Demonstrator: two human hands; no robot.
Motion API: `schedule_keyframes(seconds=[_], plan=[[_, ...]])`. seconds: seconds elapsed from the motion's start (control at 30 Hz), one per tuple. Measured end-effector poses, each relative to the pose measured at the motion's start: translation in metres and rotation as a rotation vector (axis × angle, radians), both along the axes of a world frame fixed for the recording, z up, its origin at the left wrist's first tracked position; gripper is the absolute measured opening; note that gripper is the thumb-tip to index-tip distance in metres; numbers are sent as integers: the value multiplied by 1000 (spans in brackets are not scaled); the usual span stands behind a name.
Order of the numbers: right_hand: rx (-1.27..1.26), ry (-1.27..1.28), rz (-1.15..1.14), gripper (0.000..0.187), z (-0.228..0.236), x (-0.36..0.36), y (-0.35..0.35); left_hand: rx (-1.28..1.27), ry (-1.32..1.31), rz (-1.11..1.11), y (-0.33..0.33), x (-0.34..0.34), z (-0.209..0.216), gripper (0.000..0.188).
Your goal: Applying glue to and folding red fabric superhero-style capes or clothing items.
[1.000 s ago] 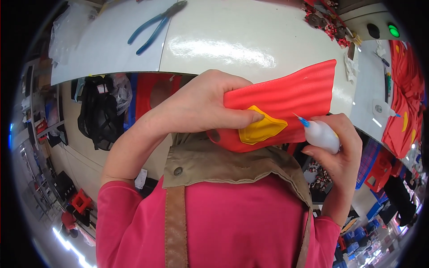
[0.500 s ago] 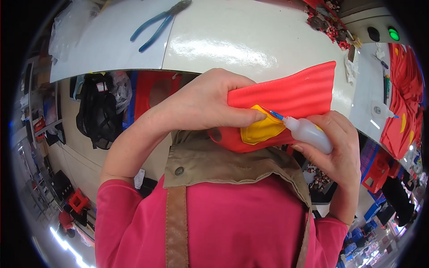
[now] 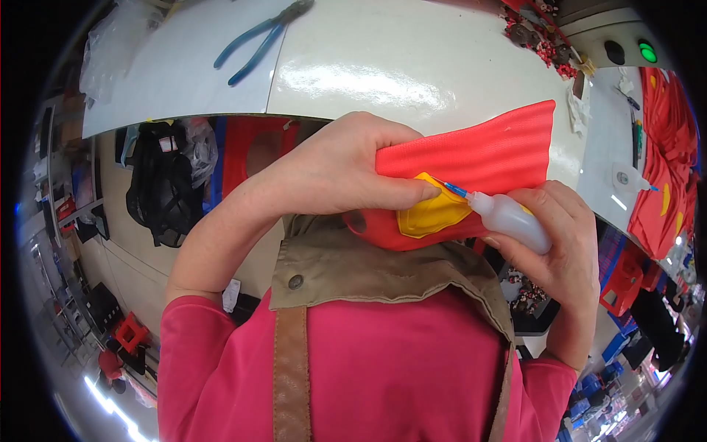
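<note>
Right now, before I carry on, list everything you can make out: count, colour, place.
Fabric piece: 1, red, centre
Patch: 1, yellow, on the fabric piece
Squeeze bottle: 1, whitish with blue tip, right of the patch
Table: 1, white, top
Pliers: 1, blue-handled, on the table
Black bag: 1, black, left
Loose bits: many, red and dark, upper right
Round light: 1, green, far upper right
Fabric pile: 1, red with yellow, far right
Second bottle: 1, whitish with blue tip, right
Other clutter: uncountable, mixed, both edges
Apron: 1, olive, lower middle
Shirt: 1, pink, bottom
Left grip: 1, bare, holding the fabric piece
Right grip: 1, bare, holding the squeeze bottle
</note>
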State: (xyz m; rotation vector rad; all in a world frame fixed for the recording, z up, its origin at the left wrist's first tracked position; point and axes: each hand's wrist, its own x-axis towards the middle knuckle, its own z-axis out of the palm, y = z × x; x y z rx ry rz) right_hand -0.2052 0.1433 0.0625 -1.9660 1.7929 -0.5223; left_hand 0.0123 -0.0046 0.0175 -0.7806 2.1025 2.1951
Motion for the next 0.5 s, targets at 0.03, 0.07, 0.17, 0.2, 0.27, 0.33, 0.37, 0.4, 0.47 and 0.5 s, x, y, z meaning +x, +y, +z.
schedule_keyframes(seconds=[0.03, 0.07, 0.17, 0.2, 0.27, 0.33, 0.37, 0.4, 0.47, 0.5], plan=[[-6, 8, 4, 38, 0, 0, 0, -1, 1, 1, 0, 0, 0, 32], [-6, 8, 3, 38, 0, 0, 0, -3, 2, 2, 0, 0, 0, 32], [-18, 25, 6, 38, 2, 0, 0, -3, 2, -1, 0, 0, 1, 32], [-18, 39, 10, 38, 3, 0, 0, -3, 2, -2, 0, -1, 0, 32], [-18, 54, 14, 38, 5, 0, 0, 2, 7, -7, 0, -1, 0, 32], [-17, 83, 16, 38, 7, 0, 0, 3, 8, -8, 1, -1, 1, 32], [-17, 84, 15, 38, 8, 1, -1, 4, 9, -9, 0, -1, 1, 32], [-16, 95, 20, 38, 9, 1, -1, 4, 9, -9, 1, -1, 1, 32], [-16, 106, 25, 38, 10, 1, 0, -2, 7, -9, 1, -1, 2, 32], [-17, 106, 24, 38, 9, 1, 0, -3, 7, -9, 1, -1, 2, 32]])
